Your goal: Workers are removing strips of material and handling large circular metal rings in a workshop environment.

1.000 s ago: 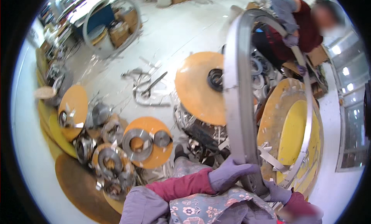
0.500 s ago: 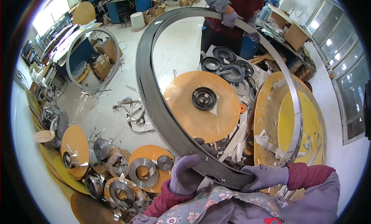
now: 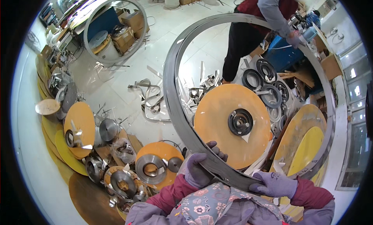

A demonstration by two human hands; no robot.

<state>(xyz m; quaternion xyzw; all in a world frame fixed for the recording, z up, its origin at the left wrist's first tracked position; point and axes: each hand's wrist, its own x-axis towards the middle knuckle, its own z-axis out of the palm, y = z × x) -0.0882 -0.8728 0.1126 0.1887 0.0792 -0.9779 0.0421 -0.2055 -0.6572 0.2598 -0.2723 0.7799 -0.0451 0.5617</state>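
Observation:
A big grey hoop made of a wide flat band (image 3: 170, 79) is held up in front of me, tilted, with its near edge at my body. My left hand (image 3: 201, 167), in a purple-grey glove, grips its near left part, fingers wrapped under and inside the band. On the near right part my right hand (image 3: 274, 184), gloved alike, is closed with the thumb over the band's edge. A co-worker's gloved hand (image 3: 294, 41) is at the hoop's far right side. Through the hoop shows an orange round disc (image 3: 213, 126) with a black stepped hub (image 3: 240, 122) on it.
Black and grey rings (image 3: 252, 79) lie beyond the disc. Orange and yellow boards (image 3: 309, 149) stand at right. Metal strip scraps (image 3: 149, 97) litter the floor. Coils of metal strip (image 3: 123, 183) and discs crowd the lower left. Another large hoop (image 3: 87, 36) stands farther back.
The view has swung, and the hoop now sits farther right in it. The co-worker has shifted right, one hand now visible at the hoop instead of two. Both my hands keep their hold.

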